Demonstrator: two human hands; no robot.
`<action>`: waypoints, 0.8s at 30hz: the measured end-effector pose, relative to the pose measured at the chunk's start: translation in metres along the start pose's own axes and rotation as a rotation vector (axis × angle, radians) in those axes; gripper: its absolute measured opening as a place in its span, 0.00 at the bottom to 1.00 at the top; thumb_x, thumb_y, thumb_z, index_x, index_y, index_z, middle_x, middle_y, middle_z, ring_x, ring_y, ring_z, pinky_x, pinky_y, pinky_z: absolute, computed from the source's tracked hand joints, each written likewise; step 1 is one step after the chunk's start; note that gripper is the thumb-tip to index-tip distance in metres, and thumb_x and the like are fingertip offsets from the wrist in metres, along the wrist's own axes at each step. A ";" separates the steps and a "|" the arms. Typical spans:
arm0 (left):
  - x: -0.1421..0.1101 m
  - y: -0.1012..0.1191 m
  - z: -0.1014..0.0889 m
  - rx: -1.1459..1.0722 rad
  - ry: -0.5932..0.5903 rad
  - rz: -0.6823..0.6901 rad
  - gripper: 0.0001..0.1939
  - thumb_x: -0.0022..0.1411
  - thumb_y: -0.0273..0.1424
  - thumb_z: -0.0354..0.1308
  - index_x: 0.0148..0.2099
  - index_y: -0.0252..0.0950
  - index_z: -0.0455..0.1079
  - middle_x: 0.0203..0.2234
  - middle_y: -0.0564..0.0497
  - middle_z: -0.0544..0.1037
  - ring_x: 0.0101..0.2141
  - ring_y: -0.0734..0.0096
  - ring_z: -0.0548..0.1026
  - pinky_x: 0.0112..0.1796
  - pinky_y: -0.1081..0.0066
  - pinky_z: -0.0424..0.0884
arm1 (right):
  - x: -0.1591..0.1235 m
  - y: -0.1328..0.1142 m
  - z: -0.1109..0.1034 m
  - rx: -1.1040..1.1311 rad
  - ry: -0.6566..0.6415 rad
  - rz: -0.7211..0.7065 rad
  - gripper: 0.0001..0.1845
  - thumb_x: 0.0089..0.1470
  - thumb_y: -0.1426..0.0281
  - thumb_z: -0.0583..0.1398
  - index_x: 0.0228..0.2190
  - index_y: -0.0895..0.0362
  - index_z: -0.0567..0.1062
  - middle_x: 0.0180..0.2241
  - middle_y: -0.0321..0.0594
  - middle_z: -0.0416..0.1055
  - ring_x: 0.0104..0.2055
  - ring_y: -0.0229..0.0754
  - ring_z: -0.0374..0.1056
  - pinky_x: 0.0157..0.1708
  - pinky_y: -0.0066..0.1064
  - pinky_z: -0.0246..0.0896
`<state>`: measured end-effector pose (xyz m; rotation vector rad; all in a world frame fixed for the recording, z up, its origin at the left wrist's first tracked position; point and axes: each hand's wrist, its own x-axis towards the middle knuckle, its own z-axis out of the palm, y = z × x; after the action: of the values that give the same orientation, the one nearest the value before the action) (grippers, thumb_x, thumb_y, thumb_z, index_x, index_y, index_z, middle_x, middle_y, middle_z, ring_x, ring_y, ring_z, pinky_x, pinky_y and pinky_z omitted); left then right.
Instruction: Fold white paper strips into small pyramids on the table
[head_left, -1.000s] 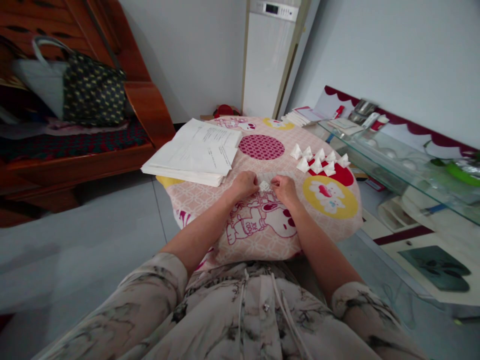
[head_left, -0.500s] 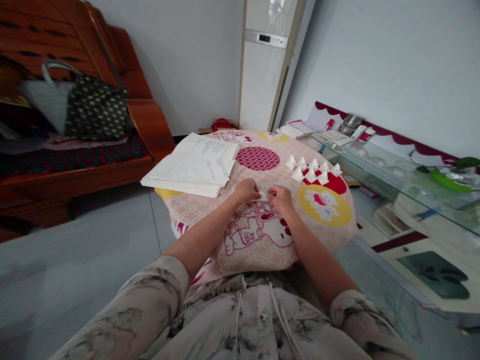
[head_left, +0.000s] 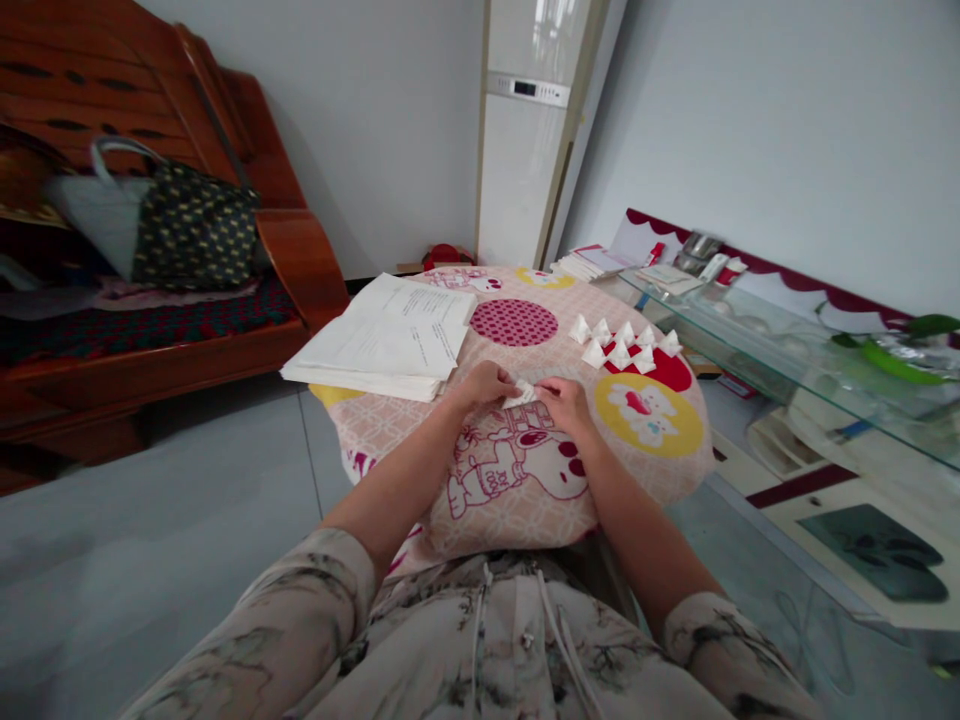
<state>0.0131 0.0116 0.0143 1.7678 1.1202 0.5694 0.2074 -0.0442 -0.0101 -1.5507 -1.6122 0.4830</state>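
Observation:
My left hand (head_left: 485, 385) and my right hand (head_left: 566, 403) meet over the middle of a round table with a pink cartoon-print cloth (head_left: 525, 470). Between their fingertips they pinch a small folded piece of white paper (head_left: 523, 393), held just above the cloth. Both hands have their fingers curled closed on it. Several finished folded white paper pieces (head_left: 621, 342) lie in a cluster on the cloth beyond my right hand. A thick stack of white printed sheets (head_left: 382, 338) rests at the table's left edge.
A wooden bench (head_left: 150, 300) with a dark patterned bag (head_left: 191, 228) stands to the left. A glass-topped unit (head_left: 787, 340) with cups and papers runs along the right wall. A tall white air conditioner (head_left: 521, 130) stands behind the table. Grey floor lies on the left.
The paper piece has gone from lying flat between my hands to being lifted and pinched by both. The camera view has tilted slightly.

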 end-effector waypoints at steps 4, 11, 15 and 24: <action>-0.002 0.000 -0.002 -0.286 -0.084 -0.023 0.18 0.52 0.35 0.69 0.20 0.34 0.65 0.14 0.56 0.66 0.17 0.81 0.59 0.21 0.75 0.53 | -0.002 0.001 -0.005 0.348 -0.036 0.226 0.26 0.61 0.49 0.54 0.30 0.57 0.77 0.26 0.43 0.77 0.23 0.41 0.69 0.20 0.29 0.60; -0.004 0.003 0.002 -0.460 -0.041 0.017 0.16 0.48 0.32 0.69 0.20 0.33 0.65 0.15 0.57 0.65 0.17 0.82 0.59 0.21 0.75 0.53 | -0.006 -0.005 -0.005 0.657 -0.065 0.203 0.28 0.45 0.43 0.67 0.23 0.56 0.74 0.22 0.42 0.75 0.20 0.37 0.67 0.15 0.25 0.56; -0.004 0.005 0.003 -0.485 -0.028 0.013 0.17 0.46 0.31 0.69 0.19 0.34 0.63 0.14 0.58 0.64 0.16 0.83 0.59 0.21 0.75 0.51 | -0.007 -0.007 -0.005 0.638 -0.034 0.195 0.27 0.45 0.44 0.67 0.21 0.56 0.73 0.19 0.40 0.74 0.18 0.36 0.66 0.14 0.24 0.55; -0.007 0.007 0.005 -0.483 -0.028 0.030 0.21 0.45 0.31 0.71 0.17 0.35 0.60 0.12 0.59 0.62 0.16 0.83 0.59 0.20 0.75 0.51 | -0.007 -0.008 -0.004 0.633 -0.041 0.210 0.27 0.45 0.45 0.67 0.21 0.56 0.74 0.18 0.40 0.73 0.17 0.36 0.65 0.13 0.25 0.55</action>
<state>0.0169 0.0024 0.0190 1.3692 0.8490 0.7597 0.2050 -0.0536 -0.0042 -1.2228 -1.1621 1.0321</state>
